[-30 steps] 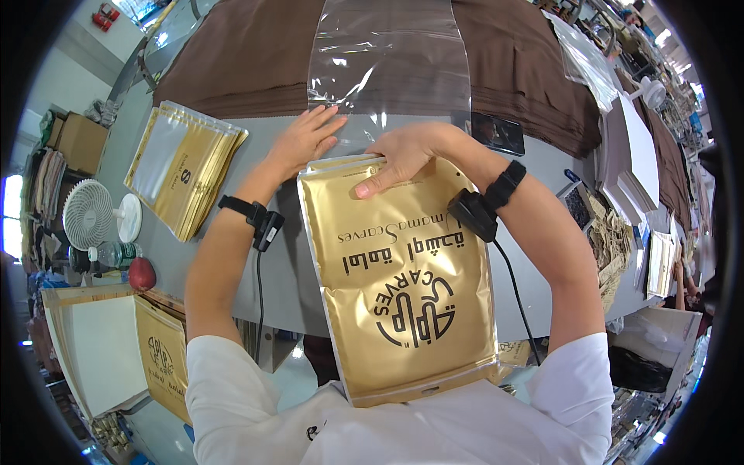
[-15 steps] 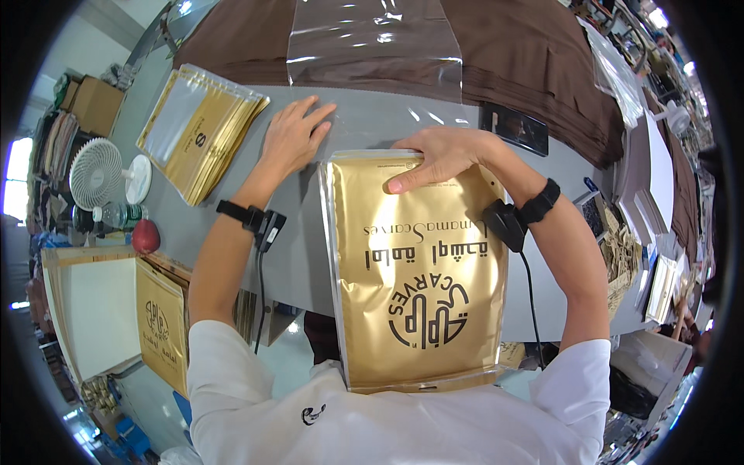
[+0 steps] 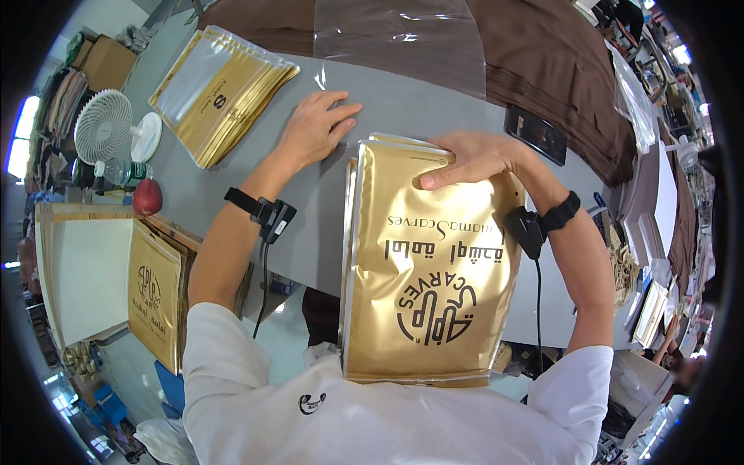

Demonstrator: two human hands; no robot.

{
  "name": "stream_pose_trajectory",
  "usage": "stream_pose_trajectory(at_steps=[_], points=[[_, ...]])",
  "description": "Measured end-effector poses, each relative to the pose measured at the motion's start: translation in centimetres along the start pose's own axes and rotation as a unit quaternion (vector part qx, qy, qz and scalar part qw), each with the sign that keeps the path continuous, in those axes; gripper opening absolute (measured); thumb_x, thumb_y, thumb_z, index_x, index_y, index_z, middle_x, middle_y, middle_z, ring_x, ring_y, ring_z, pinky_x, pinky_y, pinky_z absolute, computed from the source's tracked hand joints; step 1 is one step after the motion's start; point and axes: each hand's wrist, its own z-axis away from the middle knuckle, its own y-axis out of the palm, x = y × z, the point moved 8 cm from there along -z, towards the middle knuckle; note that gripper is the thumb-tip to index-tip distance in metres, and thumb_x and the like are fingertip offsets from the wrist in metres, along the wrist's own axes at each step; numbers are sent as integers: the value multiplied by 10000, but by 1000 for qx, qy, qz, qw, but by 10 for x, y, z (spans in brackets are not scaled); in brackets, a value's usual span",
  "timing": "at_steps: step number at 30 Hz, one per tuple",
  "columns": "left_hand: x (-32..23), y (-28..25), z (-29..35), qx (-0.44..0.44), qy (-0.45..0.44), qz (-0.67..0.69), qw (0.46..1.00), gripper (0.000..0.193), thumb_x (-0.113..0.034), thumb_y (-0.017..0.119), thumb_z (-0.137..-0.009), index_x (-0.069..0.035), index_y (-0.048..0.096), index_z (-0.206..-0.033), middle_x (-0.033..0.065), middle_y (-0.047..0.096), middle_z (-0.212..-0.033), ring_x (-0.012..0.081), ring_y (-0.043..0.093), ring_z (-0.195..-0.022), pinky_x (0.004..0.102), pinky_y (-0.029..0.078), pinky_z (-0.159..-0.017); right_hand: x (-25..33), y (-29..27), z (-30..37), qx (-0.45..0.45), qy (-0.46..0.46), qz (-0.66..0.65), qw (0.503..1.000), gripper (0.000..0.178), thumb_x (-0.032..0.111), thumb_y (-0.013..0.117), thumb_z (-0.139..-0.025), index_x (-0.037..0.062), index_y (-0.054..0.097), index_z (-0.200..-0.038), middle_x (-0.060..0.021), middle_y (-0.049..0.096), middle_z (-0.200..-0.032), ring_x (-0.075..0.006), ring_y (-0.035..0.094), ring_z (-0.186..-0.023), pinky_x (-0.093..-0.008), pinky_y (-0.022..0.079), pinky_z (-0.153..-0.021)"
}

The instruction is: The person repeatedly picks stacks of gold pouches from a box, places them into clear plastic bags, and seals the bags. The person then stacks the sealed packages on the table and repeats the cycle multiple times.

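My right hand (image 3: 474,157) grips the upper edge of several gold plastic packaging bags (image 3: 434,221). Its thumb lies flat on the front bag, and its other fingers are hidden behind. Dark lettering and a round emblem appear upside down on the gold face. The lower end of the bags rests close against my white shirt. My left hand (image 3: 319,128) is empty, fingers apart, over the grey table (image 3: 310,186). Past it, a fanned stack of gold bags with clear windows (image 3: 221,97) lies at the left.
A clear plastic sheet (image 3: 387,43) overlies brown fabric (image 3: 535,62) at the far side. A black phone (image 3: 536,134) lies near my right hand. At left are a white fan (image 3: 105,125), a bottle (image 3: 116,172), a red rounded object (image 3: 147,197) and a box holding gold bags (image 3: 153,298).
The whole view has shifted and turned slightly. My right hand keeps its hold on the bags, whose left edges now show more spread. My left hand stays empty with its fingers apart.
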Motion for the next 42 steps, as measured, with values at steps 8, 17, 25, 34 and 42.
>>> stream_pose_trajectory(at_steps=[8,17,25,34,42], points=[[-46,-2,48,53,3,31,998,422,-59,691,-924,-177,716,-1329,86,562,-1476,340,520,-1332,446,462,-1110,21,16,17,-18,-6,1,1000,921,722,820,-751,41,664,-1351,-177,763,-1159,-310,735,-1086,-388,564,-952],[-28,-22,59,-24,-71,141,987,124,-78,769,-888,-14,719,-982,91,726,-1214,325,650,-1125,407,548,-948,17,22,4,-19,26,-9,999,915,697,872,-700,61,680,-1329,-162,766,-1164,-291,740,-1077,-376,564,-958],[-16,-19,74,-54,-217,265,938,154,-145,722,-978,10,719,-984,70,714,-1111,202,656,-1002,321,530,-852,18,25,4,-35,2,3,999,887,629,858,-737,92,632,-1406,-168,735,-1243,-315,709,-1153,-393,546,-1012],[-42,-35,89,-243,-203,321,893,221,-213,678,-1029,4,712,-1024,111,654,-1171,204,648,-984,335,527,-867,47,36,24,-230,-180,162,943,531,281,668,-968,115,586,-1465,-157,644,-1413,-385,626,-1259,-462,512,-1064],[-99,-41,85,-213,-66,172,959,249,-237,754,-967,-78,768,-1158,175,533,-1459,333,568,-1270,436,476,-1074,56,39,56,-424,-252,193,849,383,191,675,-991,80,667,-1357,-162,688,-1340,-372,644,-1233,-446,511,-1060]])
